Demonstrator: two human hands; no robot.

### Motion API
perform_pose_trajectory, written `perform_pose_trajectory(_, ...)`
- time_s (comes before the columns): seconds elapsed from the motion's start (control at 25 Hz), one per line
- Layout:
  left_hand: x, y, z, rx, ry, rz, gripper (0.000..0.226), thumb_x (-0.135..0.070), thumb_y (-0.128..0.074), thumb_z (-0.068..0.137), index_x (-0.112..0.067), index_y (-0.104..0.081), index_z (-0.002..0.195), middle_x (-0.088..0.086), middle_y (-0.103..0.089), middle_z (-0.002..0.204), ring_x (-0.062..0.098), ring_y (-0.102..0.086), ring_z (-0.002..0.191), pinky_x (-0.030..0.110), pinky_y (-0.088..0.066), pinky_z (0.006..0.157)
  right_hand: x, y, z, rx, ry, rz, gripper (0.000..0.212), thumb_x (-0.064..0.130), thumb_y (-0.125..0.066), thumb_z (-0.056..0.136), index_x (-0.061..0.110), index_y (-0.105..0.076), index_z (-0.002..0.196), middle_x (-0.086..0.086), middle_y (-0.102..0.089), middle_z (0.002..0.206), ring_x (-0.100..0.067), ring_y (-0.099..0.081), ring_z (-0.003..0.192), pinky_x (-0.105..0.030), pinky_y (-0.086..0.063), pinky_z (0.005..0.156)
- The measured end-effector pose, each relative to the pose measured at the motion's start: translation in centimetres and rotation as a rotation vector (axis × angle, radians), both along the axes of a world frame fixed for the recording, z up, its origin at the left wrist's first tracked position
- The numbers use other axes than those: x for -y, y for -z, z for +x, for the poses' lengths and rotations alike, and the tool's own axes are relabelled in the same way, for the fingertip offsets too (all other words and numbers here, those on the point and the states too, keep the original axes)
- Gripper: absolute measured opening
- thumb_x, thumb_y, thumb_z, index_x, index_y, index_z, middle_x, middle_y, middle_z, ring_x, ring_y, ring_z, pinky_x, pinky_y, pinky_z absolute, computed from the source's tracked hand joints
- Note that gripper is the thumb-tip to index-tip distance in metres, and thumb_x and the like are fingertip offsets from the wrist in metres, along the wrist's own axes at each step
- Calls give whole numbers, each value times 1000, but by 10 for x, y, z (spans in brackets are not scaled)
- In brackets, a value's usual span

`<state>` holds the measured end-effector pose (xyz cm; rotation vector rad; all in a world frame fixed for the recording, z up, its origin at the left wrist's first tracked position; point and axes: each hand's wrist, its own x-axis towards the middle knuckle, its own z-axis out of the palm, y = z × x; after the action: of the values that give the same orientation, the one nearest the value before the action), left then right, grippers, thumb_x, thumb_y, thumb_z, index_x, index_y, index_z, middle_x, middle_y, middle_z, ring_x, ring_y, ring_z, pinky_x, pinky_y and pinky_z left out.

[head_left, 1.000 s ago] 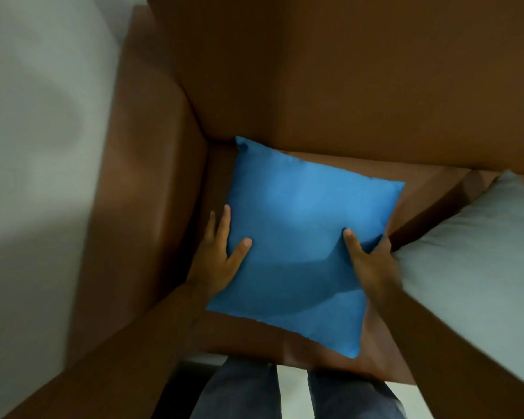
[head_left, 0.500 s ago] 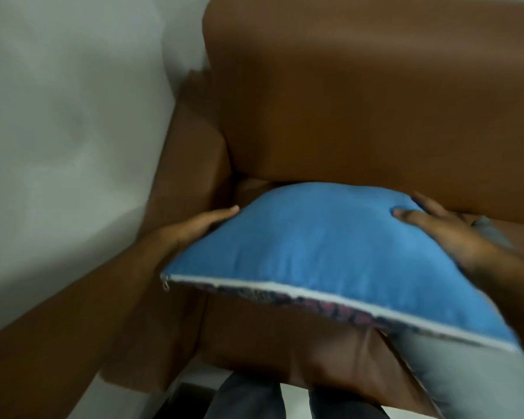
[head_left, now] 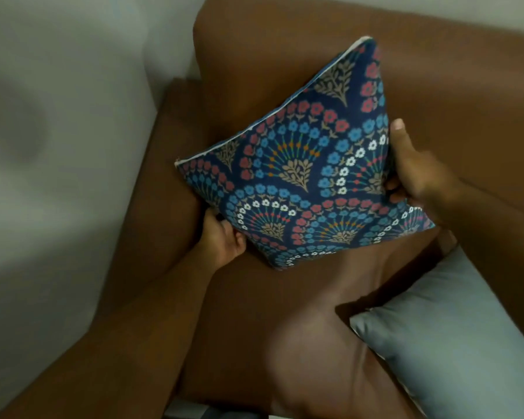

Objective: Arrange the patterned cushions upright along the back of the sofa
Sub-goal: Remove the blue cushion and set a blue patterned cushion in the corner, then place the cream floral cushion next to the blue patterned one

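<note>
A patterned cushion [head_left: 303, 176], dark blue with red, blue and white flower fans, is held tilted on one corner above the brown sofa seat [head_left: 270, 313], its patterned face towards me. It leans towards the sofa back [head_left: 436, 71]. My left hand [head_left: 221, 237] grips its lower left edge. My right hand [head_left: 415, 170] grips its right edge, thumb on the front. The plain blue reverse is hidden except for a thin strip along the top edge.
A pale grey-blue cushion [head_left: 454, 337] lies flat on the seat at the lower right. The sofa's left armrest [head_left: 164, 164] stands against a white wall [head_left: 58, 146]. The corner between armrest and back lies just behind the held cushion.
The cushion lay flat, blue side up, then was lifted and flipped. Its patterned face now shows and it stands on a corner, nearer the sofa back.
</note>
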<state>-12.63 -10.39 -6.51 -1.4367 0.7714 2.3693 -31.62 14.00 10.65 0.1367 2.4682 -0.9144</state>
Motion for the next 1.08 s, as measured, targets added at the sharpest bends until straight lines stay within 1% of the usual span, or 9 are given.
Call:
perform_pose_trajectory(0.16,-15,9,3,-36,-111,-65,61,-75,-31,88,-26,-67,99,-4,-59,80,10,-47,59,22,-42,49,-10,6,12,-155,-74,-37,81,88,-26,76,17,-63,76,-7,-67,68,-14,-64,45,-26,-45,49)
perform_pose_trajectory(0.24,-20,11,12,67,-81,-149,59,-73,-36,92,-23,-67,99,-2,-59,78,12,-50,62,23,-46,53,-24,5,30,-238,-83,-131,64,80,-35,83,23,-63,90,1,-69,80,-11,-67,64,-28,-51,63)
perform_pose_trajectory(0.32,-35,12,33,256,70,-233,47,-58,-42,99,-17,-65,103,-1,-59,79,13,-52,65,27,-48,59,-52,9,66,-297,-103,-151,48,67,-42,91,31,-60,117,8,-67,96,2,-63,81,-14,-46,77)
perform_pose_trajectory(0.44,-93,5,72,442,441,-263,26,-34,-45,105,-13,-59,104,2,-56,82,15,-49,66,32,-47,65,-119,24,144,-110,-282,45,66,65,-41,88,26,-46,140,-2,-64,122,-9,-61,110,-14,-39,92)
perform_pose_trajectory(0.56,-198,-1,83,273,834,-463,19,-30,-48,104,-18,-62,100,10,-65,106,21,-61,81,36,-51,85,-233,47,192,94,-494,451,95,80,-21,79,31,-4,158,-6,-23,165,-25,-25,149,-36,-24,118)
perform_pose_trajectory(0.64,-274,-1,77,31,1035,-810,44,-33,-54,100,-12,-54,138,11,-53,144,28,-54,128,37,-38,113,-310,62,186,118,-640,650,89,84,-3,76,40,27,147,-5,5,168,-26,1,154,-43,-10,121)
perform_pose_trajectory(0.72,-343,-11,64,-163,1214,-1144,68,-47,-50,97,-17,-32,156,7,-35,160,26,-33,147,39,-25,121,-377,78,160,75,-740,714,84,82,-3,79,41,37,140,-7,13,167,-30,8,153,-47,-5,121)
perform_pose_trajectory(0.92,-489,-15,39,-67,1302,-1588,89,-70,-36,87,-12,-35,154,23,-37,158,48,-37,142,66,-29,113,-465,137,75,-37,-859,544,91,80,-21,83,38,18,153,-9,8,168,-35,1,153,-54,-6,119)
perform_pose_trajectory(1.08,-537,7,31,66,1284,-1736,91,-76,-33,86,-21,-27,158,21,-26,163,48,-23,148,67,-15,117,-497,179,61,20,-916,336,90,84,-19,80,44,22,150,-8,7,168,-33,0,153,-54,-6,120)
